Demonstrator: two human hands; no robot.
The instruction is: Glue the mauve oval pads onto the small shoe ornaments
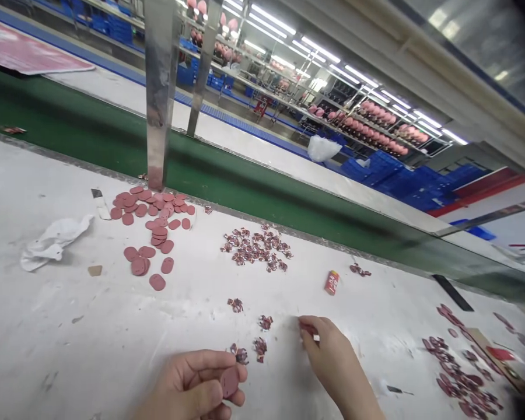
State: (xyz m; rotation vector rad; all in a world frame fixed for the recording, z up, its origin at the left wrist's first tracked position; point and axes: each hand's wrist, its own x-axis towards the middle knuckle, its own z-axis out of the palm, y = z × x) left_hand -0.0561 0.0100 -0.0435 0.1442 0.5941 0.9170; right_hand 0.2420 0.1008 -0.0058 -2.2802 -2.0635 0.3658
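My left hand [196, 385] is closed on a dull-red oval disc [230, 381], held between thumb and fingers at the bottom of the view. My right hand [328, 350] is to its right, just over the table, with thumb and fingertips pinched together. What lies in that pinch is too small to make out. Near my left fingertips lies a small bundle of dark reddish strips [240, 353], tied with something orange. Several like it lie close by, among them a bundle [260, 349] between my hands and another bundle [266, 322] above it.
Farther back are a heap of red oval discs [157, 204] and a pile of small bundles [256, 248]. A crumpled white cloth [55, 242] lies left, a small red box [332, 282] right of centre. Finished-looking clusters [459, 379] lie far right. A green belt [245, 181] and metal post [160, 93] stand behind.
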